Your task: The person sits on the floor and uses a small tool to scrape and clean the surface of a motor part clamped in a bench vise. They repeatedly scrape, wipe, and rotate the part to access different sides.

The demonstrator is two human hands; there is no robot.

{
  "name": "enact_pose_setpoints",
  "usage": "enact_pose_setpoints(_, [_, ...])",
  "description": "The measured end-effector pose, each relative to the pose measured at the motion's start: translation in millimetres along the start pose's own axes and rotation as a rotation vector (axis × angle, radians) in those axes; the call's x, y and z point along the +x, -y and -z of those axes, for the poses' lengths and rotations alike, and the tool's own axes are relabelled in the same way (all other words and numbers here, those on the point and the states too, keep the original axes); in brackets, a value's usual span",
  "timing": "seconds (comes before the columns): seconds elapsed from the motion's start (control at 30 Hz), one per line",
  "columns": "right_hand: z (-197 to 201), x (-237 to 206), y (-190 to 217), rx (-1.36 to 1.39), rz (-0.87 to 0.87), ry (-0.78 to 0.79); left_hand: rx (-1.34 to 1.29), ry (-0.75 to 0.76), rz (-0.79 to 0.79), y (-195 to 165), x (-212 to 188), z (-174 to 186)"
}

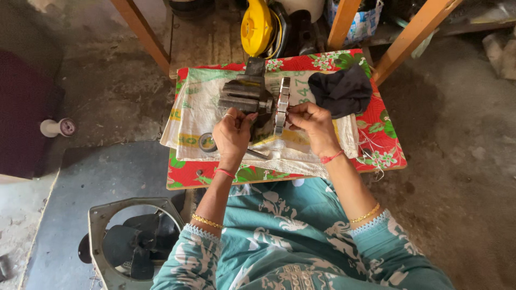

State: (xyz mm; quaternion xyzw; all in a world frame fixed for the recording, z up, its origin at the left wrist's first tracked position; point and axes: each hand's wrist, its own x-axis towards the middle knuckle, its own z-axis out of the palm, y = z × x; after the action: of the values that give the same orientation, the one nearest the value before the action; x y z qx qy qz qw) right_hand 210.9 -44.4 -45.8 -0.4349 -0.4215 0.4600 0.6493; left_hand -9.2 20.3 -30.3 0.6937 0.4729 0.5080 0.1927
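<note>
A flat round metal core (281, 103) stands on edge, clamped at the jaw of a small grey bench vise (244, 92) on a low table. My right hand (312, 124) pinches something thin against the core's right face; what it holds is too small to tell. My left hand (232, 133) is curled just left of the core, below the vise, fingers closed near the core's lower edge. A roll of tape (207, 142) lies left of my left hand.
A white woven sack (196, 107) covers a red flowered cloth (384, 145) on the table. A black rag (344, 88) lies at the back right. A fan housing with black blades (131, 244) sits on the floor at lower left. Wooden legs (408, 37) and a yellow blower (257, 24) stand behind.
</note>
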Motion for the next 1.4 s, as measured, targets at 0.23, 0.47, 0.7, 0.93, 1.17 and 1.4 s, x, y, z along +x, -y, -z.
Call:
enact_pose_setpoints(0.23, [13.0, 3.1, -5.8, 0.294, -0.257, -0.105, 0.000, -0.041, -0.002, 7.7, 1.4, -1.4])
enact_pose_setpoints(0.47, [-0.8, -20.4, 14.5, -0.080, 0.165, -0.305, -0.049, -0.017, 0.080, 30.3, -14.7, 16.4])
enact_pose_setpoints(0.7, [-91.1, -59.0, 26.6, -1.104, 0.849, 0.027, -0.255, 0.312, 0.039, 12.8, -41.0, 46.7])
enact_pose_setpoints(0.93, [-98.6, -64.6, 25.3, -0.942, 0.665, -0.016, -0.412, 0.450, -0.014, 2.3, -27.2, 70.4])
enact_pose_setpoints(1.17, [-71.4, -71.6, 37.6, -0.764, 0.500, 0.017, -0.858, 0.547, 0.179, -8.5, -28.0, 9.0])
enact_pose_setpoints(1.4, [-46.7, -57.4, 59.3, -0.702, 0.447, 0.088, -0.531, 0.428, -0.032, -8.6, -30.9, 4.1])
